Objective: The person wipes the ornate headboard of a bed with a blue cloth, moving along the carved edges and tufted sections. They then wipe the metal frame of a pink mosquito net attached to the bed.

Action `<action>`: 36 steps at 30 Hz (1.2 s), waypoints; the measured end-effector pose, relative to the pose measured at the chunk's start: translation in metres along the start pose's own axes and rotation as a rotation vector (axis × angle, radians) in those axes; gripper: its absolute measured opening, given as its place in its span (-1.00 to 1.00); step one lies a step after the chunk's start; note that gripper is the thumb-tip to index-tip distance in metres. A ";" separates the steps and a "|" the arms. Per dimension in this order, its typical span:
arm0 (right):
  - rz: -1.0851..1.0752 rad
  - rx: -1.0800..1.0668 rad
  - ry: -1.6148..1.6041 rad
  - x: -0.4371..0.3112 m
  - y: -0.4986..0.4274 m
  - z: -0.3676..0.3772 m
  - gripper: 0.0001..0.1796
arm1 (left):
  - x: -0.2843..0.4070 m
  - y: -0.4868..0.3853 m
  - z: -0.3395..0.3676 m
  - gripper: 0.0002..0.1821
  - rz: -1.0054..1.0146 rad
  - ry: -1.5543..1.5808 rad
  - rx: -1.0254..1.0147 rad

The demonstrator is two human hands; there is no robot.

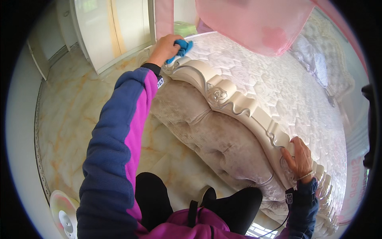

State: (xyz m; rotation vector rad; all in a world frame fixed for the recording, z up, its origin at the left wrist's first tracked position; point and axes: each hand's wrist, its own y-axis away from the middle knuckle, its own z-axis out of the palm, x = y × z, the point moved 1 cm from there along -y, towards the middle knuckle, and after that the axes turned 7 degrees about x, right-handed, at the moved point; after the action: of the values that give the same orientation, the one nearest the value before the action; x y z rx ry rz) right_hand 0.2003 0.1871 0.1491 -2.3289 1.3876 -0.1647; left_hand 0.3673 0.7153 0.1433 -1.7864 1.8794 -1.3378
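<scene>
A carved cream bed footboard (238, 104) with silver trim and a tufted velvet panel (209, 128) curves across the view. At its upper left end, my left hand (169, 47) grips a crumpled blue cloth (184, 47) against or just above the carved edge. Lower right, my right hand (299, 158) rests on the footboard's scalloped top rail, fingers spread, with nothing seen in it. Behind the board lies a quilted pale mattress (253, 71), seen partly through white mesh netting.
Pink bed-net fabric (253, 24) hangs over the bed. A white cabinet (128, 27) stands at upper left, and a green container (185, 28) beyond the bed's corner. A round white and pink plastic object (64, 212) sits on the marble-patterned floor (71, 119) at lower left.
</scene>
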 end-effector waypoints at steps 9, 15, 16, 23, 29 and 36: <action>-0.004 0.028 0.030 0.006 0.003 0.004 -0.53 | 0.068 0.060 0.029 -0.76 0.091 -0.010 0.158; -0.040 0.020 0.042 0.014 0.000 0.010 -0.50 | 0.157 0.103 0.039 -0.76 0.308 0.256 0.140; -0.056 0.028 0.030 0.015 0.000 0.011 -0.49 | 0.174 0.110 0.043 -0.78 0.307 0.258 0.169; 0.032 -0.106 0.041 0.023 -0.009 0.007 -0.41 | 0.194 0.159 0.032 -0.77 0.285 0.292 0.005; 0.063 -0.122 0.073 0.029 -0.012 0.009 -0.42 | 0.045 0.282 -0.054 -0.63 -0.404 0.675 -0.487; 0.075 -0.155 0.022 0.038 -0.009 0.009 -0.46 | -0.061 0.585 -0.203 -0.75 -0.576 -0.172 -0.694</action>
State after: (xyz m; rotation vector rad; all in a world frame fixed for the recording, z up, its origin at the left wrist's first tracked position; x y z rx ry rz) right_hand 0.2295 0.1603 0.1404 -2.4001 1.5466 -0.0630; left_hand -0.1562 0.7690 -0.1890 -2.8389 1.9473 -0.6209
